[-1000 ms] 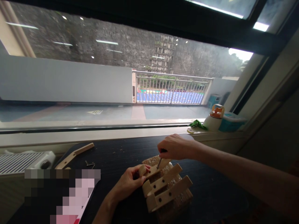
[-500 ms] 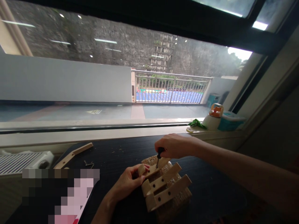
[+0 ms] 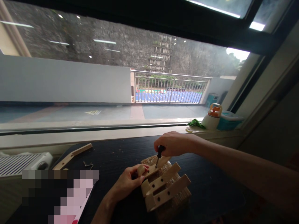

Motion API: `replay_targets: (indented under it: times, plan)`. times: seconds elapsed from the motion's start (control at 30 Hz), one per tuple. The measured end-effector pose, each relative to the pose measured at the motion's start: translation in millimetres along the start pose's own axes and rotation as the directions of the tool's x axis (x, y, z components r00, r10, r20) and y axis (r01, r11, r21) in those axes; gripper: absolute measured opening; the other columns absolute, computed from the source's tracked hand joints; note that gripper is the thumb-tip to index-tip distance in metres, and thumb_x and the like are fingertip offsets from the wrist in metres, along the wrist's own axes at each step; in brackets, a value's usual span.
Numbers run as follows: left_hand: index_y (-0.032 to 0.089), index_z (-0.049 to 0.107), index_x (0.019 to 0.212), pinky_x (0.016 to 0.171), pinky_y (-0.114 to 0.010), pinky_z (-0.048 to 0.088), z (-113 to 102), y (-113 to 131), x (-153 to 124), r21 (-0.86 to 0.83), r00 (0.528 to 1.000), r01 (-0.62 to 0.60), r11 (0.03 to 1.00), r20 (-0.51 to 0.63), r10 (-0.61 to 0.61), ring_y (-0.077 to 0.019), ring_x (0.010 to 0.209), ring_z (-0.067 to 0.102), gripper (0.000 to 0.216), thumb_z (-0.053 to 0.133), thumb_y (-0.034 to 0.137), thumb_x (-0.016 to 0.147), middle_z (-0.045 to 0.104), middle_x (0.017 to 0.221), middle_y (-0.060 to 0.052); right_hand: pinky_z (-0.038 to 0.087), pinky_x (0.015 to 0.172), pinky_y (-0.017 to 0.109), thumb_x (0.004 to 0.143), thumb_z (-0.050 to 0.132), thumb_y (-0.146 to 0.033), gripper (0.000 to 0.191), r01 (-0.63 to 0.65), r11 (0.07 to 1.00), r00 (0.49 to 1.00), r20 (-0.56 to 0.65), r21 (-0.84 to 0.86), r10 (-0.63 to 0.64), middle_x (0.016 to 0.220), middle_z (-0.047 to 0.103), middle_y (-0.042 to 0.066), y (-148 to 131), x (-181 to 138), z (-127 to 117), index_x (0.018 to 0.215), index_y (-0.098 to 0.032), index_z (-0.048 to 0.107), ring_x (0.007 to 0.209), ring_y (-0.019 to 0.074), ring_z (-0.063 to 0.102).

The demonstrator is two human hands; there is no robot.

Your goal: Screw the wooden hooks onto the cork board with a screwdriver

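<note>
Turned slightly, so more of the screwdriver point(image 3: 160, 151) shows, the right hand point(image 3: 171, 143) curls tightly round its handle, and if the tilted tip slips from the wooden strip point(image 3: 153, 169) on the counter point(image 3: 109, 158), it could jab the half-closed left hand point(image 3: 129, 179) pinching the strip's end.

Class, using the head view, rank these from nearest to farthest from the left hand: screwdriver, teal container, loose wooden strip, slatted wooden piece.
From the left hand:
1. Slatted wooden piece: in its fingers' grip.
2. Screwdriver: just to the right, in the right hand.
3. Loose wooden strip: left, on the dark table.
4. Teal container: far right, on the windowsill.
</note>
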State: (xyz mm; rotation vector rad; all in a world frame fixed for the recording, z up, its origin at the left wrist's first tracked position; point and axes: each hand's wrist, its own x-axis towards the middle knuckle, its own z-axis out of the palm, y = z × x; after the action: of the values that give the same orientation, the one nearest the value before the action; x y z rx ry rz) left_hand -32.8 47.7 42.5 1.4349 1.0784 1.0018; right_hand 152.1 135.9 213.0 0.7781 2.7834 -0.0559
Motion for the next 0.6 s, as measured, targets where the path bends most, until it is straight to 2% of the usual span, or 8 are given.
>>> replay_targets:
  times: [0.23, 0.43, 0.6]
  plan:
    - [0.013, 0.064, 0.102, 0.087, -0.031, 0.045, -1, -4, 1, -0.018, 1.000, -0.012, 1.000, 0.011, 0.012, -0.0277, 0.103, 0.056, 0.029, 0.062, 0.029, 0.077, 0.063, 0.112, -0.009, 0.033, 0.054, 0.023, 0.073, 0.052, -0.029, 0.025, 0.008, 0.996, 0.999, 0.046, 0.092, -0.013, 0.083, 0.068, 0.001, -3, 2, 1, 0.091, -0.022, 0.068, 0.067, 0.0129, 0.055]
    - [0.012, 0.063, 0.105, 0.087, -0.032, 0.044, 0, -3, 0, -0.020, 0.999, -0.020, 1.000, 0.025, 0.020, -0.0274, 0.102, 0.056, 0.031, 0.061, 0.027, 0.078, 0.065, 0.105, -0.009, 0.031, 0.051, 0.024, 0.077, 0.045, -0.038, 0.029, -0.122, 0.990, 0.992, -0.004, 0.070, 0.123, 0.076, 0.067, 0.003, -6, 1, 9, 0.085, -0.022, 0.067, 0.063, 0.0139, 0.054]
    - [0.012, 0.063, 0.104, 0.088, -0.032, 0.042, 0, -2, 0, -0.003, 1.000, -0.028, 1.000, 0.010, 0.028, -0.0270, 0.102, 0.056, 0.029, 0.061, 0.025, 0.077, 0.066, 0.098, -0.008, 0.031, 0.054, 0.025, 0.071, 0.050, -0.032, 0.027, -0.025, 1.000, 0.999, -0.041, 0.013, 0.025, 0.083, 0.068, 0.000, -3, 0, 6, 0.093, -0.027, 0.065, 0.070, 0.0158, 0.057]
